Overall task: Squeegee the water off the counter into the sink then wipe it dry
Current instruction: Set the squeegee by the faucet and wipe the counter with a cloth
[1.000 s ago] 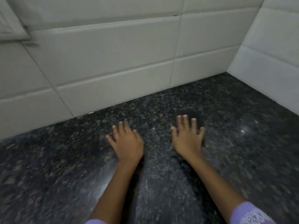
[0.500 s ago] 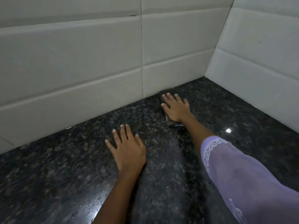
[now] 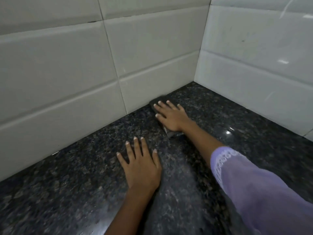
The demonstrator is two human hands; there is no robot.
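Note:
The black speckled granite counter [image 3: 67, 184] runs into a corner of white tiled walls. My right hand [image 3: 171, 117] lies flat, fingers spread, pressing a dark wiping cloth [image 3: 158, 99] onto the counter right at the foot of the back wall. Only the cloth's far edge and a grey corner by my wrist show; my hand covers the rest. My left hand [image 3: 140, 167] rests palm down on the bare counter, nearer to me and to the left, holding nothing. No sink and no squeegee are in view.
The tiled back wall [image 3: 67, 73] and the tiled right wall [image 3: 254, 65] meet at the far corner. A few water droplets [image 3: 101, 223] glint on the counter near the bottom edge. My lilac sleeve [image 3: 254, 184] covers the lower right.
My right hand has slid the cloth away from me, from beside my left hand up to the back wall. The view has swung toward the corner. My left hand stayed flat in place.

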